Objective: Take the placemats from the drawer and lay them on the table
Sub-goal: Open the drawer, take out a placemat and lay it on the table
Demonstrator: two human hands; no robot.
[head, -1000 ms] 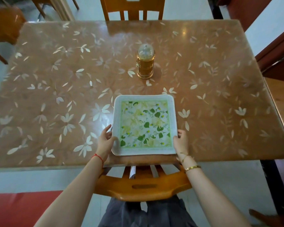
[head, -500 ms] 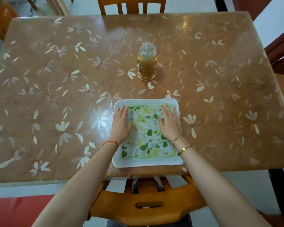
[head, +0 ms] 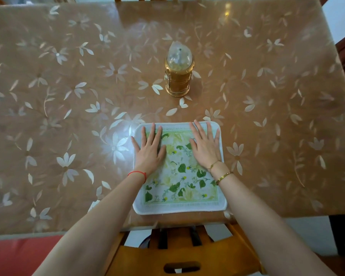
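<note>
White-bordered placemat [head: 179, 188] with green leaves, brown table [head: 267, 116] with pale flowers, seemingly golden lantern [head: 178, 80]

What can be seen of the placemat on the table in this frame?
The placemat is a rounded-corner rectangle that looks like woven fabric, with a white border framing a pale yellow-green print of leaves and small flowers. It lies flat at the near edge of the table, in front of the gold lantern and apart from it. The left hand and right hand both rest palm-down, fingers spread, on its far half.
</note>
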